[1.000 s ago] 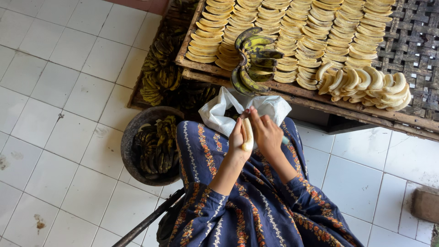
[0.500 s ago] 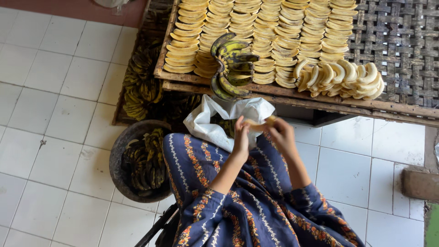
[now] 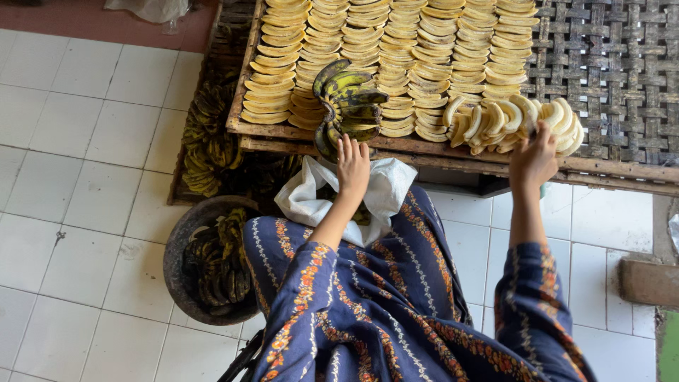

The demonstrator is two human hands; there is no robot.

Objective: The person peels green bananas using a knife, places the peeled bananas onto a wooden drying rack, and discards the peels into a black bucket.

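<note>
My left hand (image 3: 351,166) reaches up from my lap, fingers spread, and touches the lower end of a bunch of green-black bananas (image 3: 348,105) lying on the edge of the drying rack (image 3: 622,71). Farther right, my right hand (image 3: 534,159) is stretched to a heap of pale peeled bananas (image 3: 506,117) at the rack's front edge, and its fingers close on one of them. A white plastic bag (image 3: 387,189) lies open on my lap, over the blue patterned dress.
Rows of flat yellow banana slices (image 3: 396,42) cover the left half of the woven rack. A dark round basin (image 3: 177,262) holding banana peels stands on the white tiled floor at my left. More peels (image 3: 209,134) are heaped beside the rack.
Both hands were together over the white bag with a peeled banana. They have parted, the left going up to the banana bunch and the right out to the peeled heap.
</note>
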